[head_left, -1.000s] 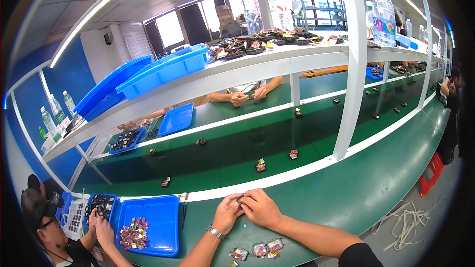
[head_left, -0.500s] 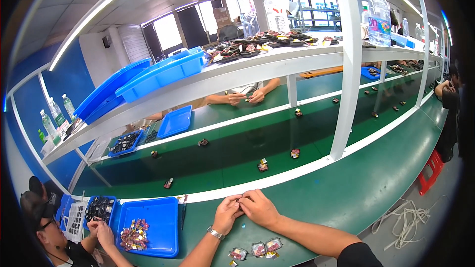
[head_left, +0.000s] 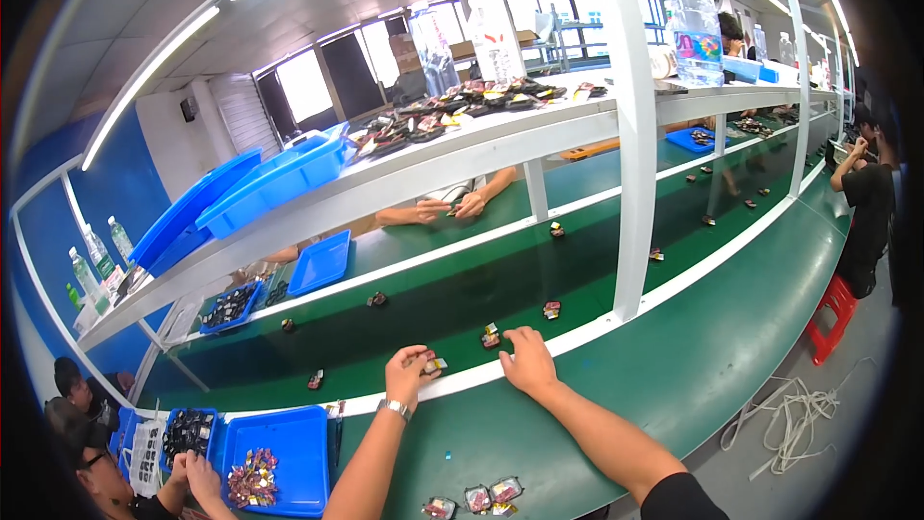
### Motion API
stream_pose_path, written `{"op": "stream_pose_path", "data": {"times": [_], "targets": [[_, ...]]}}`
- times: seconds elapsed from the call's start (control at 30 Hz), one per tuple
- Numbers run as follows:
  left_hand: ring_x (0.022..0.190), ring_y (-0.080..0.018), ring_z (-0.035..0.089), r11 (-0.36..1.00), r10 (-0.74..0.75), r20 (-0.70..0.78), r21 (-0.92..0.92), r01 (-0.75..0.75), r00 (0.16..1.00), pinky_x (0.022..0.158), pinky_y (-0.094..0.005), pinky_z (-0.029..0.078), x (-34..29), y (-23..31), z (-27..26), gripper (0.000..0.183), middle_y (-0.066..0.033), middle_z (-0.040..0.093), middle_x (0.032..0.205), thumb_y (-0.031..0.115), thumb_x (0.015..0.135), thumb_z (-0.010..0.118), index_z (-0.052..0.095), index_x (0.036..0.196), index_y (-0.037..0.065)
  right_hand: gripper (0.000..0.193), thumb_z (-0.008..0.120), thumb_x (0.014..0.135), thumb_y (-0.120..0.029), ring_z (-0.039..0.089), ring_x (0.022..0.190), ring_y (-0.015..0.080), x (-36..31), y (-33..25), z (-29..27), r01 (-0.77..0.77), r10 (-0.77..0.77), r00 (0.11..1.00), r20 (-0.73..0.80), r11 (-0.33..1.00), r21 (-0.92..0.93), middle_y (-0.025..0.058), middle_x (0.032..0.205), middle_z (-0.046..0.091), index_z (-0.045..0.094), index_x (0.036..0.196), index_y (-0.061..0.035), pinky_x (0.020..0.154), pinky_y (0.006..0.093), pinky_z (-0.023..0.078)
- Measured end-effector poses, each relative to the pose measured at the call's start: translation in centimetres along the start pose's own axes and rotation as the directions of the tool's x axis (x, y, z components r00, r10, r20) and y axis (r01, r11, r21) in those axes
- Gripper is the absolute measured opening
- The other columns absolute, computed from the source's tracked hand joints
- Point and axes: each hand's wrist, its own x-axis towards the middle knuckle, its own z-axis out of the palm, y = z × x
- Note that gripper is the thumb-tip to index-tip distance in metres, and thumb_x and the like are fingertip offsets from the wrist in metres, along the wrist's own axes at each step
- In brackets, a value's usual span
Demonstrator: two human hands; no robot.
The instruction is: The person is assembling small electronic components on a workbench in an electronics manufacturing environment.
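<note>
Over the white rail at the near edge of the green belt, my left hand [head_left: 406, 376], with a watch at its wrist, pinches a small reddish electronic part [head_left: 433, 364] with a white and yellow tag. My right hand [head_left: 527, 363] lies over the same rail, its fingers apart and holding nothing. Just beyond its fingertips, a similar small part [head_left: 491, 335] sits on the belt [head_left: 423, 327]. On the green worktop below my arms are several small clear-and-red parts [head_left: 478, 498] with yellow tags. A tiny blue piece [head_left: 448, 455] lies above them.
To the left, a blue tray [head_left: 306, 453] holds a heap of small red-and-yellow parts. Next to it, a co-worker [head_left: 91, 462] works beside a tray of black pieces [head_left: 190, 431]. A white upright post [head_left: 633, 154] rises from the rail. Other people's hands [head_left: 452, 209] work across the belt.
My hands were together above the worktop. They have moved apart and forward to the belt's rail, the left one with the small part. The view has shifted somewhat.
</note>
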Motion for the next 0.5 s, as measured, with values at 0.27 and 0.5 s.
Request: {"op": "stream_pose_path", "data": {"times": [0.27, 0.5], "targets": [[0.084, -0.0241, 0.066, 0.614, 0.339, 0.001, 0.758, -0.221, 0.941, 0.077, -0.0357, 0.053, 7.3, -4.5, -0.5, 0.009, -0.0124, 0.068, 0.083, 0.014, 0.078, 0.073, 0.073, 0.083, 0.007, 0.061, 0.078, 0.072, -0.038, 0.052, 0.100, 0.0348, 0.8, 0.0, 1.6, -0.174, 0.198, 0.976, 0.095, 0.961, -0.215, 0.0189, 0.106, 0.056, 0.054, 0.109, 0.0041, 0.088, 0.0415, 0.045], [0.082, -0.0261, 0.062, 0.556, 0.506, 0.020, 0.757, -0.344, 0.862, 0.078, -0.0361, 0.050, 5.2, -3.9, -0.9, 0.025, -0.0146, 0.063, 0.095, 0.015, 0.079, 0.069, 0.069, 0.103, 0.009, 0.044, 0.077, 0.069, -0.024, 0.055, 0.094, 0.0339, 2.3, 1.6, 4.6, -0.196, 0.195, 0.980, -0.025, 0.954, -0.228, 0.0164, 0.097, 0.059, 0.054, 0.098, 0.0008, 0.084, 0.0404, 0.047]]}}
